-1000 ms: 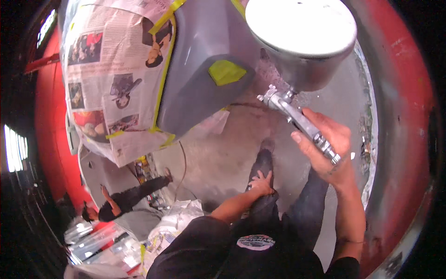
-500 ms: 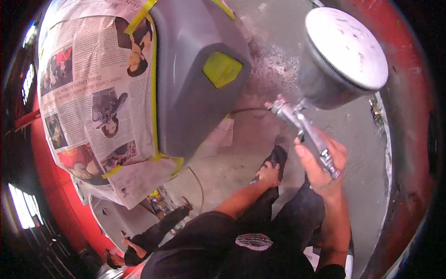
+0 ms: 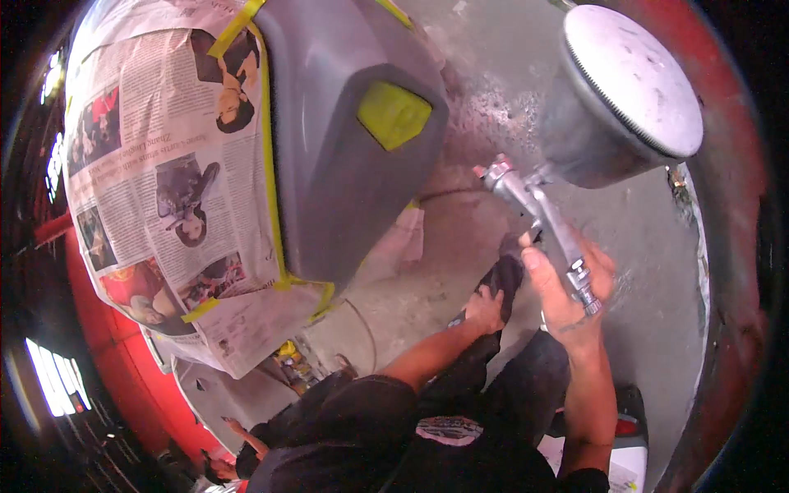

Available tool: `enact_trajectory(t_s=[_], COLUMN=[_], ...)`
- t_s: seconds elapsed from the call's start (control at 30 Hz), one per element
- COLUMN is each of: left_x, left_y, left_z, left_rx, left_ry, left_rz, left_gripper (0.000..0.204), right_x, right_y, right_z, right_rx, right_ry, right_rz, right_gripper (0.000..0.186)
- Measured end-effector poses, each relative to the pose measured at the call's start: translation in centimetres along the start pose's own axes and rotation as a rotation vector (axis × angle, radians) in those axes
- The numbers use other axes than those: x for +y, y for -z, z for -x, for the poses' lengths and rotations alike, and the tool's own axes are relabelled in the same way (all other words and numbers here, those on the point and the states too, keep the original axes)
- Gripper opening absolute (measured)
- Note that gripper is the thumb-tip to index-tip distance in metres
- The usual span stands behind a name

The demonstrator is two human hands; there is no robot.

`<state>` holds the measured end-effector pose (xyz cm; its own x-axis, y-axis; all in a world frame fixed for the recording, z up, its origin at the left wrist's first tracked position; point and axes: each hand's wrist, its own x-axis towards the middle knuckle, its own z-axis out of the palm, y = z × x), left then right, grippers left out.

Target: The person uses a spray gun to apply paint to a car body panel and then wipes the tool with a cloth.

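My right hand (image 3: 567, 292) grips a metal spray gun (image 3: 538, 205) with a large round cup (image 3: 620, 99) on top; its nozzle points left toward a grey primed vehicle panel (image 3: 337, 148). The panel is masked with newspaper (image 3: 156, 181) and yellow tape, and a yellow patch (image 3: 393, 113) covers a recess in it. My left hand (image 3: 485, 310) rests flat on my dark-trousered knee, holding nothing.
The concrete floor (image 3: 460, 271) lies below, with a thin hose running across it. A red wall (image 3: 715, 214) curves along the right. Another person (image 3: 246, 440) in dark clothes crouches at the lower left beside more red surface (image 3: 140, 386).
The view has swung, so the masked panel sits lower and larger in frame. The spray gun has shifted right and up, and my left hand has stayed on my knee.
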<state>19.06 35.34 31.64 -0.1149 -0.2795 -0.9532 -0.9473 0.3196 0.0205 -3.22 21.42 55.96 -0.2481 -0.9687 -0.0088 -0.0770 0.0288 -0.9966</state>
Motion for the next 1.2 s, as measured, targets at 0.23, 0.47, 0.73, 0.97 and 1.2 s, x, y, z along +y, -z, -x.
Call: enact_trajectory(t_s=[0.23,0.47,0.73,0.97,1.2], left_x=[-0.1,-0.5,0.5,2.2,-2.8], left_y=[3.4,4.2,2.8,2.0,-0.7], left_z=[1.2,1.1,-2.2,-0.9,-3.5], left_rx=[-0.029,-0.034,0.058,0.117,0.238], left_ry=[-0.001,-0.029,-0.079,0.199,-0.208], left_rz=[-0.039,0.038,-0.051,-0.310,-0.045], left_gripper=[0.089,0.090,0.087,0.085,0.086], right_x=[0.2,2.1,1.8,3.1,-0.9], right_y=[-1.9,-1.6,-3.1,-2.2,-1.3], right_z=[0.0,0.7,0.7,0.6,0.0], right_rx=[-0.043,0.052,-0.029,0.120,-0.056], right_ry=[0.151,0.092,0.185,0.118,0.138], right_rz=[-0.096,-0.054,-0.160,-0.053,-0.126], right_gripper=[0.032,0.043,0.044,0.040,0.044])
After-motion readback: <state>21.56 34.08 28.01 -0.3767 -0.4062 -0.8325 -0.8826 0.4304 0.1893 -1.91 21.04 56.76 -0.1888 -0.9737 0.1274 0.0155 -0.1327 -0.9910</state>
